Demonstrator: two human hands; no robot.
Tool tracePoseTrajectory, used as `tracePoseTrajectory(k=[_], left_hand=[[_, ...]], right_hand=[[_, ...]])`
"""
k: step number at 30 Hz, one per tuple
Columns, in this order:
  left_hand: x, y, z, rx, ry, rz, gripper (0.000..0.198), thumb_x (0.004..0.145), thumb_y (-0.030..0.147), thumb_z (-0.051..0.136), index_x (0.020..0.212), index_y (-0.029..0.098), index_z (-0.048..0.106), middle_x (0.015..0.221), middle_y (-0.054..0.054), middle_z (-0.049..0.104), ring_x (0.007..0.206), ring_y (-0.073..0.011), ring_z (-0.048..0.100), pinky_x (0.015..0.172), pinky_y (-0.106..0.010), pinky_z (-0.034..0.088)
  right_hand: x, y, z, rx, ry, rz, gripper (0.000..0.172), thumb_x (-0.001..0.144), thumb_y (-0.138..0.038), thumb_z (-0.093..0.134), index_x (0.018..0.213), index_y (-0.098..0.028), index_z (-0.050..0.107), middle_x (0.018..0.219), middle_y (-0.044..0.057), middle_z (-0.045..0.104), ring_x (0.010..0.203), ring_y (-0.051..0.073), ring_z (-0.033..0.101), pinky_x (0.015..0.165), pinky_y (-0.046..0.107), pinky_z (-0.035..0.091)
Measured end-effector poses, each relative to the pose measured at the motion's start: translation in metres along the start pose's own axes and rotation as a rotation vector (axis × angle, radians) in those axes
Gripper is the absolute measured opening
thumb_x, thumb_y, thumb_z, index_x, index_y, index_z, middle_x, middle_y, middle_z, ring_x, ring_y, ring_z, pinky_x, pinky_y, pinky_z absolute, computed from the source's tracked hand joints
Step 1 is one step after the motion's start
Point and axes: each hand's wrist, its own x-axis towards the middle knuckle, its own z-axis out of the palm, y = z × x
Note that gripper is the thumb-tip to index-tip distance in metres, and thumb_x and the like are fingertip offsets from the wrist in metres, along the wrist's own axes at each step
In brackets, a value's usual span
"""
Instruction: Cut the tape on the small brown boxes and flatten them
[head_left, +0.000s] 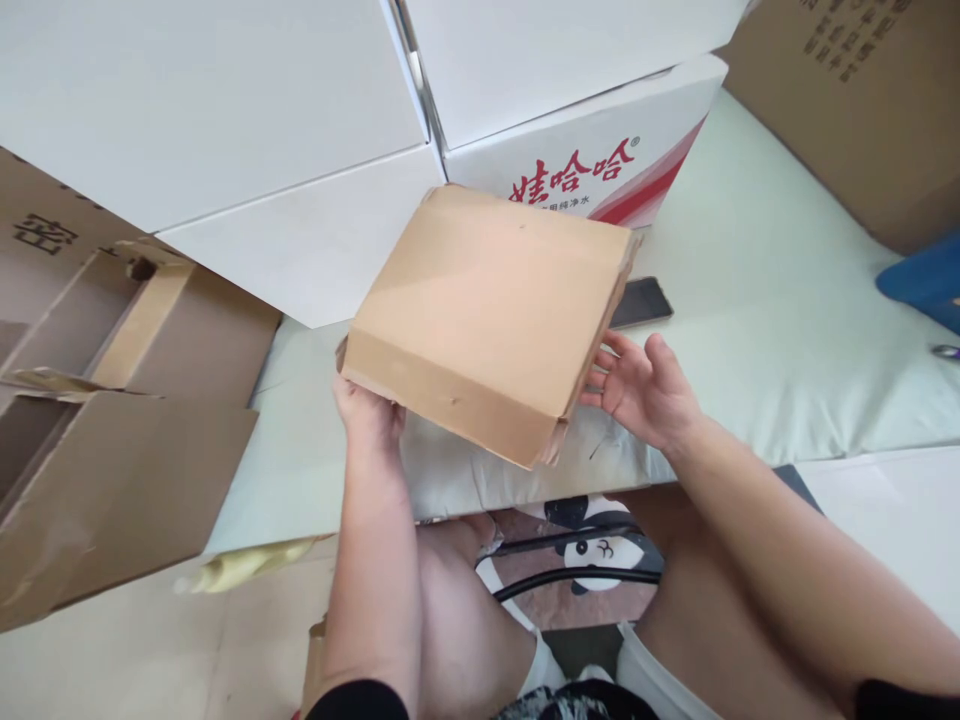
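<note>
The plain brown cardboard box [487,305] is shallow, with rough right edges; it is tilted above the pale-green cloth [780,340].

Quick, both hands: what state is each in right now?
Left hand: closed on the cardboard box, holding its near left corner.
Right hand: open, fingers at the box's right side; contact cannot be told.

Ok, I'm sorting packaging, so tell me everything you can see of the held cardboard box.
The held box, apparently brown cardboard, is shallow and unprinted where visible, with a broad face, a narrow near side bearing a small mark, and ragged, layered edges at the right. It is tilted over the pale green cover, partly hiding a white box behind it. The left grip holds its near left corner; the right grip is open by its right edge, contact unclear.
</note>
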Motion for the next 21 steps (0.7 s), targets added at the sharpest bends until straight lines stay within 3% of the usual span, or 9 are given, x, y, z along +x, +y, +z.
tracePoseTrajectory(k=[3,5,9,12,14,17,21], left_hand=[[-0.004,-0.001,0.0,-0.023,0.045,0.011,0.053,0.042,0.052,0.102,0.071,0.018,0.074,0.072,0.0,0.072,0.066,-0.0128,0.066,0.06,-0.024,0.055],[-0.007,0.0,-0.001,-0.01,0.024,-0.003,0.05,0.04,0.048,0.103,0.068,0.018,0.075,0.072,-0.002,0.074,0.065,-0.0141,0.068,0.06,-0.025,0.057],[-0.011,0.0,-0.001,0.013,-0.037,0.005,0.045,0.041,0.05,0.102,0.065,0.021,0.077,0.07,-0.001,0.075,0.064,-0.0131,0.069,0.059,-0.021,0.057],[-0.011,-0.004,-0.003,0.053,-0.099,0.022,0.04,0.047,0.051,0.101,0.065,0.023,0.08,0.074,-0.001,0.078,0.069,-0.0151,0.072,0.065,-0.024,0.06],[-0.01,-0.008,-0.007,0.091,-0.142,0.033,0.037,0.052,0.051,0.099,0.068,0.023,0.082,0.081,-0.003,0.08,0.077,-0.0189,0.075,0.072,-0.028,0.062],[-0.008,-0.013,-0.012,0.131,-0.204,0.03,0.031,0.056,0.044,0.099,0.076,0.024,0.085,0.093,-0.006,0.082,0.095,-0.0233,0.077,0.085,-0.031,0.063],[-0.01,-0.014,-0.009,0.117,-0.228,0.003,0.031,0.058,0.041,0.097,0.082,0.025,0.086,0.099,-0.006,0.083,0.098,-0.0234,0.077,0.086,-0.031,0.062]], right_hand=[[0.002,0.001,-0.001,-0.046,0.082,-0.046,0.059,0.062,-0.068,0.088,0.105,-0.034,0.067,0.106,-0.002,0.075,0.087,0.02,0.072,0.069,0.034,0.06],[0.003,0.0,-0.002,-0.09,0.125,-0.064,0.062,0.062,-0.063,0.091,0.111,-0.034,0.065,0.11,-0.002,0.075,0.092,0.021,0.072,0.071,0.035,0.059],[0.0,-0.002,0.0,-0.131,0.184,-0.102,0.078,0.059,-0.068,0.088,0.125,-0.037,0.058,0.128,0.002,0.073,0.111,0.029,0.071,0.081,0.043,0.061],[-0.004,-0.006,0.007,-0.207,0.178,-0.192,0.094,0.061,-0.079,0.079,0.141,-0.041,0.047,0.155,0.003,0.058,0.134,0.035,0.062,0.092,0.049,0.061],[-0.006,-0.009,0.011,-0.299,0.151,-0.231,0.096,0.066,-0.086,0.068,0.146,-0.04,0.043,0.162,0.003,0.051,0.142,0.037,0.057,0.097,0.052,0.06],[-0.007,-0.012,0.012,-0.356,0.133,-0.188,0.092,0.072,-0.09,0.053,0.144,-0.033,0.049,0.152,0.008,0.062,0.142,0.038,0.057,0.1,0.055,0.059],[-0.004,-0.011,0.009,-0.284,0.179,-0.147,0.083,0.072,-0.078,0.064,0.139,-0.031,0.053,0.141,0.009,0.069,0.138,0.038,0.059,0.101,0.057,0.059]])
